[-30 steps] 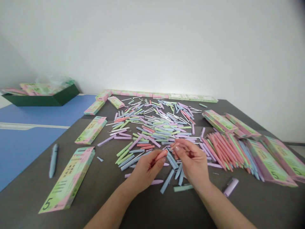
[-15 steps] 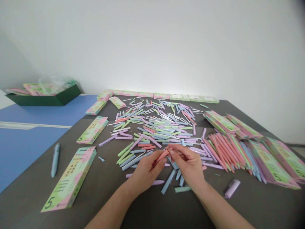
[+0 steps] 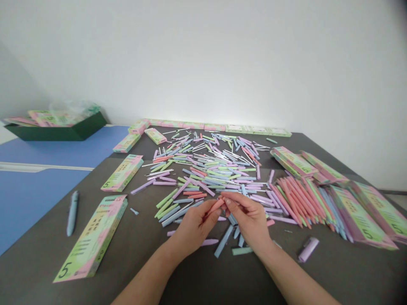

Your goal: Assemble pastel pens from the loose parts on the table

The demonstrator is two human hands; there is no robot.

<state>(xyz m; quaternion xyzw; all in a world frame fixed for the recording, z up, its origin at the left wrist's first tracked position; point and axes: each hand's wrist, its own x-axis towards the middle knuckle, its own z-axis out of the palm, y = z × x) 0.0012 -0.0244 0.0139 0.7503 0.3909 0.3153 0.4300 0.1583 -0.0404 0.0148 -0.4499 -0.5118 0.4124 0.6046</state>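
Observation:
Between my two hands, over the near edge of a heap of pen parts [image 3: 219,169], is a coral-pink pen part [image 3: 218,205]. My left hand [image 3: 193,224] is closed around it, thumb and fingers pressed together. Fingertips of my right hand [image 3: 248,214] pinch at its far end; whether they hold a separate small piece is hidden. Below the hands lie blue pen parts [image 3: 223,241], a purple one [image 3: 210,242] and a green one [image 3: 241,250]. A purple cap with a clip [image 3: 308,249] rests to the right.
Coral, green and blue pens [image 3: 299,201] are piled at right beside printed boxes [image 3: 362,218]. More boxes [image 3: 92,237] line the left side and the back. A blue pen [image 3: 73,213] lies at far left. A dark green tray [image 3: 57,132] stands on a blue table [image 3: 34,199].
Both hands stay together around the coral-pink pen part, with only a slight shift of the fingers. The whole view has moved a little.

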